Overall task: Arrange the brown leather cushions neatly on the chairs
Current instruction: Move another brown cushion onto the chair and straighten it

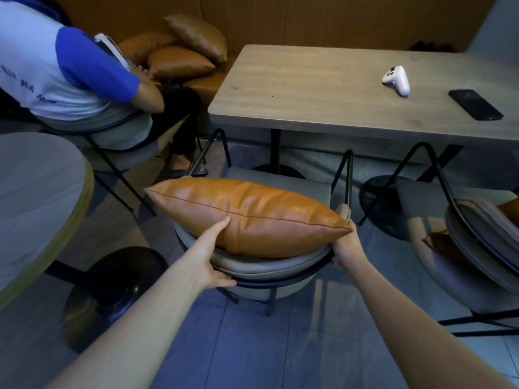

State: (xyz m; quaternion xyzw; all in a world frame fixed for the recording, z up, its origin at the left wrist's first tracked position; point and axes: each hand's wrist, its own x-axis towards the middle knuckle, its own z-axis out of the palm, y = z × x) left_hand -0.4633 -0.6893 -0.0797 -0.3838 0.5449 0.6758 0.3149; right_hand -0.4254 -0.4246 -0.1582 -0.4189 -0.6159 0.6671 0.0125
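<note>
A brown leather cushion (252, 214) stands on its edge against the curved grey backrest of the chair (269, 269) in front of me. My left hand (209, 256) presses its near face, thumb on the seam, fingers hooked under the backrest pad. My right hand (346, 245) pinches the cushion's right corner beside the chair frame. Another brown cushion (446, 245) lies partly hidden in the chair (477, 248) at the right. Three more brown cushions (179, 49) are piled on the bench at the back.
A wooden table (323, 91) behind the chair carries a white game controller (396, 80) and a black phone (475, 104). A person in a white and blue shirt (64, 71) sits at left. A round table (33, 197) with a black base stands near left.
</note>
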